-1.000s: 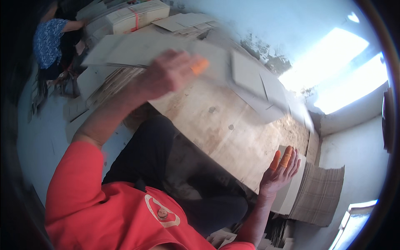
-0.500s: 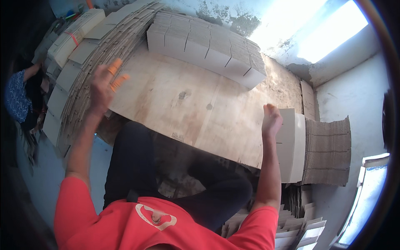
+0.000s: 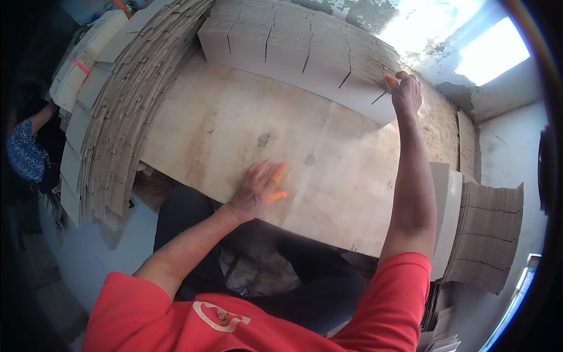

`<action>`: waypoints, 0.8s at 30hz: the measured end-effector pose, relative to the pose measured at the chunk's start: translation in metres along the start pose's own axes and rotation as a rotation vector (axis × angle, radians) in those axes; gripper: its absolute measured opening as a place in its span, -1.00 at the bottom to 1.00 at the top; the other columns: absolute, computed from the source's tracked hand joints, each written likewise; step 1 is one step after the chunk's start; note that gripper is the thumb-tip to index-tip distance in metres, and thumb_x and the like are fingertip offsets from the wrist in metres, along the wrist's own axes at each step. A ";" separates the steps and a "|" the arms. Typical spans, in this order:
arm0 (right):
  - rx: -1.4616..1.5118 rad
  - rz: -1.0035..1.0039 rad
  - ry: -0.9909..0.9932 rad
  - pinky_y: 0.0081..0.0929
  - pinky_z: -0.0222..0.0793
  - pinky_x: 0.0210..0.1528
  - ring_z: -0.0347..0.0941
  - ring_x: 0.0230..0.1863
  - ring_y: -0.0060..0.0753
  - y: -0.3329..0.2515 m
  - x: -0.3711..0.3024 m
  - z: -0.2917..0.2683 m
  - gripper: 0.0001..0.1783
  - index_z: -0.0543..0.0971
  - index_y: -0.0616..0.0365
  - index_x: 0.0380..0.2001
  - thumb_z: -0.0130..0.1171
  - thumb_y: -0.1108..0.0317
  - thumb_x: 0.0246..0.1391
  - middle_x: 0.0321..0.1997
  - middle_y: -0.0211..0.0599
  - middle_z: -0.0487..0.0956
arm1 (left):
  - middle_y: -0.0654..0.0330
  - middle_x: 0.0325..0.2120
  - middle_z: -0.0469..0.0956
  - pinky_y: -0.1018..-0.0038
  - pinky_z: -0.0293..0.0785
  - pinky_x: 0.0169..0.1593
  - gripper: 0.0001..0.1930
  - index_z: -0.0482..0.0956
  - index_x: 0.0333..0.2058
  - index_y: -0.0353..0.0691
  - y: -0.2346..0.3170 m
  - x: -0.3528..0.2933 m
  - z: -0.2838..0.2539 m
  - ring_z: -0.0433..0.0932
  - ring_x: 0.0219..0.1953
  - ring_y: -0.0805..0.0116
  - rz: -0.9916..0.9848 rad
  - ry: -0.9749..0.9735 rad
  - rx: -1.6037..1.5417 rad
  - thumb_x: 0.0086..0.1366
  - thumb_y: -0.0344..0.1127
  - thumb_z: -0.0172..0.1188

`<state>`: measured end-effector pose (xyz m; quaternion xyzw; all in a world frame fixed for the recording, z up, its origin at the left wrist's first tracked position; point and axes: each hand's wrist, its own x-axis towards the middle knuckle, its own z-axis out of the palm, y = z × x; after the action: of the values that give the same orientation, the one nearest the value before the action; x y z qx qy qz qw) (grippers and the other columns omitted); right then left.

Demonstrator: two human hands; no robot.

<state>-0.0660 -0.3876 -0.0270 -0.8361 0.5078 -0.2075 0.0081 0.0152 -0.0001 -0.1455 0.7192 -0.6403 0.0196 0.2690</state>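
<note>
My left hand (image 3: 256,190) is open over the near middle of a plywood tabletop (image 3: 223,126). Its fingers are spread, with orange covers on the thumb and one finger, and nothing is in it. My right hand (image 3: 407,95) reaches to the right end of a long row of slotted cardboard sheets (image 3: 287,44) at the far side. An orange cover shows on its thumb, which is apart from the bent forefinger at the row's edge; the other fingers are partly hidden. No separate sheet shows in this hand.
Overlapping cardboard pieces (image 3: 126,105) are heaped along the left edge. On the right stand a pale cardboard stack (image 3: 446,217) and a brown slotted stack (image 3: 487,234) beside the wall. Another person's patterned sleeve (image 3: 26,149) shows at far left.
My left hand has come from the left heap to the near middle of the tabletop. My right hand has moved up and away to the far row's right end. The view has shifted.
</note>
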 end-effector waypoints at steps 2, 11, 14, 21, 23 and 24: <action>-0.088 0.008 -0.134 -0.25 0.35 -0.01 0.37 0.01 -0.17 0.000 0.010 0.009 -0.69 0.61 0.07 -0.31 0.21 0.06 0.04 -0.08 -0.26 0.53 | -0.03 0.05 0.36 0.13 0.21 0.20 -0.28 0.28 0.14 -0.40 -0.001 -0.002 -0.002 0.23 0.18 0.03 0.010 -0.021 0.003 0.05 -0.19 0.34; -0.013 0.351 0.309 -0.17 0.30 0.09 0.41 0.05 0.01 0.104 0.021 -0.034 -0.49 0.57 0.09 -0.10 0.14 -0.09 0.08 -0.01 -0.08 0.52 | -0.14 0.07 0.35 0.14 0.18 0.20 -0.20 0.23 0.18 -0.43 0.000 0.002 0.001 0.23 0.20 -0.04 -0.017 -0.007 -0.034 0.03 -0.16 0.37; 0.092 0.386 0.199 -0.17 0.31 0.06 0.42 0.04 -0.02 0.144 -0.027 -0.069 -0.52 0.57 0.08 -0.10 0.10 -0.08 0.11 -0.02 -0.01 0.53 | -0.14 0.09 0.34 0.15 0.17 0.21 -0.19 0.22 0.20 -0.42 0.002 0.001 -0.004 0.23 0.19 -0.05 -0.038 0.012 -0.027 0.03 -0.17 0.36; -0.183 0.342 0.432 -0.20 0.36 -0.05 0.47 -0.07 0.02 0.265 -0.212 -0.134 -0.64 0.54 0.25 -0.14 -0.03 0.17 0.25 -0.15 -0.02 0.57 | -0.10 0.12 0.33 0.20 0.18 0.24 -0.21 0.20 0.22 -0.39 0.002 0.001 0.002 0.21 0.23 0.03 -0.027 -0.020 0.027 0.11 -0.10 0.31; -0.382 0.366 0.264 -0.19 0.36 -0.04 0.45 -0.04 -0.02 0.265 -0.255 -0.143 -0.53 0.51 0.24 -0.08 0.06 0.03 0.18 -0.18 0.02 0.57 | -0.10 0.13 0.32 0.20 0.18 0.23 -0.22 0.19 0.22 -0.38 -0.001 -0.001 0.004 0.21 0.24 0.02 -0.018 -0.016 0.043 0.11 -0.11 0.30; -0.435 0.369 0.205 -0.18 0.36 -0.04 0.45 -0.04 -0.03 0.251 -0.272 -0.145 -0.49 0.50 0.23 -0.06 0.11 0.00 0.13 -0.20 0.02 0.56 | -0.10 0.13 0.33 0.20 0.18 0.23 -0.22 0.20 0.22 -0.38 -0.002 -0.002 0.004 0.21 0.24 0.02 -0.020 -0.019 0.048 0.11 -0.11 0.30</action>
<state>-0.4379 -0.2489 -0.0433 -0.6865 0.6817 -0.1722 -0.1851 0.0156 -0.0002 -0.1506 0.7320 -0.6348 0.0255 0.2460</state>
